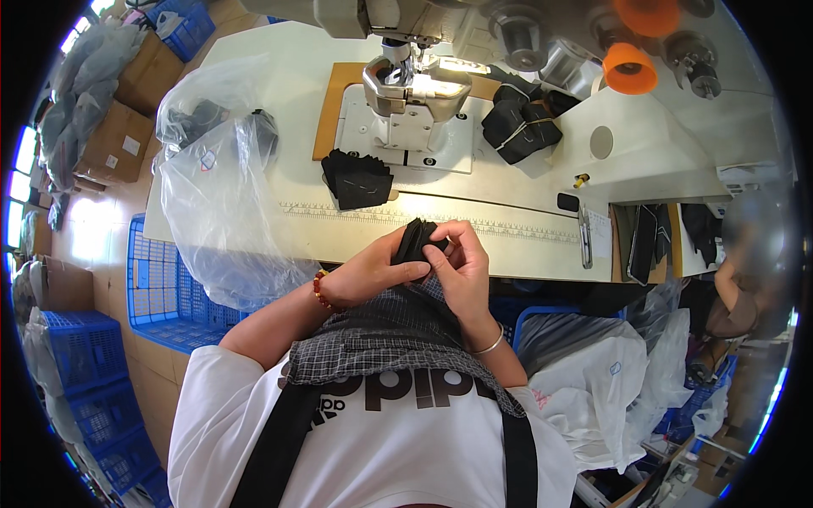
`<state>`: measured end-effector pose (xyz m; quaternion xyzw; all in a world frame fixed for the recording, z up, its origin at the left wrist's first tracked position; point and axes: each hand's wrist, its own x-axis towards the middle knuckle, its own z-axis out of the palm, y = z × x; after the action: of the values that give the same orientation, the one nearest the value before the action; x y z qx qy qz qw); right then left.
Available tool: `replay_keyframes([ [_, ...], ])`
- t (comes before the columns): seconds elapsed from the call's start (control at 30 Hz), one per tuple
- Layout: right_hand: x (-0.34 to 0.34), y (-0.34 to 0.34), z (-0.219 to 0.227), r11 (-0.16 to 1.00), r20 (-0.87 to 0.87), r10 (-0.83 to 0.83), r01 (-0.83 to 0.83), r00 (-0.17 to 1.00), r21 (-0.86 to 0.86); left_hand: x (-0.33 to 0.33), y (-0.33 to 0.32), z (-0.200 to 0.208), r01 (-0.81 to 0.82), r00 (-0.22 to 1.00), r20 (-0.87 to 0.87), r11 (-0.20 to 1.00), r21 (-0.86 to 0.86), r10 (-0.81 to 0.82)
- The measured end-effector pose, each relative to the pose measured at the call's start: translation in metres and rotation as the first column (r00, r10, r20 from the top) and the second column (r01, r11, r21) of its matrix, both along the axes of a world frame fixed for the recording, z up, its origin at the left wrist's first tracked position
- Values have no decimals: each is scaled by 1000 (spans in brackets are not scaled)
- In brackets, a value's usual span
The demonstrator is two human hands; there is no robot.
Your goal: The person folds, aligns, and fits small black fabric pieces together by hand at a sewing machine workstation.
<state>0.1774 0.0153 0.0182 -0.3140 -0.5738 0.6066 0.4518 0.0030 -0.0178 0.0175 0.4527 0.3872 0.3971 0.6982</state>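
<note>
A small stack of black fabric pieces (pixel 412 242) is held between my two hands, just over the table's front edge. My left hand (pixel 370 269) grips it from the left, thumb across the near side. From the right, my right hand (pixel 458 264) pinches the stack's edge with thumb and forefinger, the other fingers curled. Beyond my hands, a fanned pile of black fabric pieces (pixel 359 181) lies on the table in front of the sewing machine (pixel 417 102), whose lamp is lit. How many pieces I hold cannot be made out.
Tied black fabric bundles (pixel 521 127) lie right of the machine. A clear plastic bag (pixel 224 203) drapes over the table's left side, above a blue crate (pixel 161 292). Tweezers (pixel 585 237) rest at the right. White bags (pixel 584 372) fill a crate beside me. Another person (pixel 737 296) sits far right.
</note>
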Motion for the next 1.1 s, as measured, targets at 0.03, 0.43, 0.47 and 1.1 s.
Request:
replay_keyframes([
  [0.03,-1,-1,2,999,-24,-28,27,999,-39,0,0,1,-2,1000,-12,1000,-1,2],
  [0.43,0,3,-2,999,12,40,-41,999,16,0,0,-3,15,999,-29,1000,16,-15],
  [0.47,0,3,-2,999,12,40,-40,999,16,1,0,-2,-7,1000,-27,999,32,8],
  [1.1,4,4,-6,997,111,9,-17,994,75,-3,-1,-3,57,993,-112,993,107,-45],
])
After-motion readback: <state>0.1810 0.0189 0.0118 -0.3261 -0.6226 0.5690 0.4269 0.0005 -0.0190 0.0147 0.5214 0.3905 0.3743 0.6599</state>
